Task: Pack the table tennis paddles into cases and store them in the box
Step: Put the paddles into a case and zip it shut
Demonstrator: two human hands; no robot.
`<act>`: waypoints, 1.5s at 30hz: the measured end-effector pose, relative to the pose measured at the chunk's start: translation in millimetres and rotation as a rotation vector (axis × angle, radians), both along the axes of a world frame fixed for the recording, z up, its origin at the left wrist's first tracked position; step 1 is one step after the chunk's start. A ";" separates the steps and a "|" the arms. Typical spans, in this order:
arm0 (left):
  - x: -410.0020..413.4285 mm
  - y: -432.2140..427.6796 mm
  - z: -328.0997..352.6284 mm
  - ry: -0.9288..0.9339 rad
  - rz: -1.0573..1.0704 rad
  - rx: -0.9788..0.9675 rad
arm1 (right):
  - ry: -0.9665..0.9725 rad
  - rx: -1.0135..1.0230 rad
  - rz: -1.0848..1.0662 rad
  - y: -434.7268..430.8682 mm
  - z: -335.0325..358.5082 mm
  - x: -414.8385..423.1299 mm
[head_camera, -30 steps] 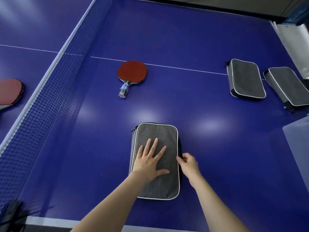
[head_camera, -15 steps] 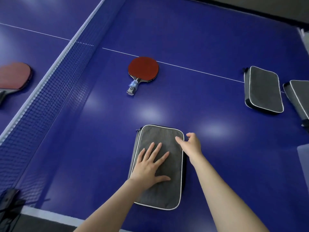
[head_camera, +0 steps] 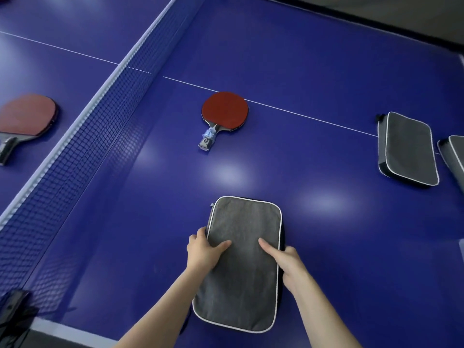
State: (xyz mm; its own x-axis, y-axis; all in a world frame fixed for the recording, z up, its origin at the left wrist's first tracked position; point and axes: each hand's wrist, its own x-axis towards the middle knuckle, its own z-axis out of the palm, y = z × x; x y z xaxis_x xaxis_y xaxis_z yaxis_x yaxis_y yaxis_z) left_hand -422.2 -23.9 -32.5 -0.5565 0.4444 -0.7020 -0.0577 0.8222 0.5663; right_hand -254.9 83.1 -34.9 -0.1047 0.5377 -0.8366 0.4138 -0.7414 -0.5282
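Grey case (head_camera: 242,270) flat, nearest; red paddle (head_camera: 224,110) beyond; second paddle (head_camera: 27,114) far left; second case (head_camera: 408,149), third case (head_camera: 456,156) right.

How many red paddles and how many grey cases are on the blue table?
Red round table tennis paddles: 2
Grey rectangular fabric cases: 3
Total: 5

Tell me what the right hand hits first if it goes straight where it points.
The grey case the right hand grips: its thumb points up-left across the top. Beyond, perhaps the red paddle.
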 end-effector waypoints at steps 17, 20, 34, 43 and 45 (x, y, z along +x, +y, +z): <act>-77.9 5.8 77.8 -0.318 0.315 0.405 | 0.279 0.472 0.252 7.2 96.2 -5.0; -102.8 18.5 101.8 -0.339 0.240 0.383 | 0.288 0.528 0.297 2.4 111.9 2.2; -107.9 4.7 131.5 -0.619 0.241 0.448 | 0.352 0.591 0.249 -8.5 127.8 17.7; -111.6 11.2 153.9 -0.401 -0.027 0.410 | 0.366 0.617 0.224 -7.6 131.9 17.5; -111.8 13.8 156.9 -0.276 -0.071 0.419 | 0.353 0.628 0.230 -7.1 133.0 17.4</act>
State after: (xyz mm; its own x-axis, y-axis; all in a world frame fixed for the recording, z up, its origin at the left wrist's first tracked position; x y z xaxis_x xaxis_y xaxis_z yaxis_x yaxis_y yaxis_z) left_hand -534.0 -10.1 124.3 -0.3334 0.7493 -0.5721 -0.2045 0.5349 0.8198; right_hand -237.5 76.0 98.2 -0.4769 0.8344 -0.2763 0.2500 -0.1726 -0.9527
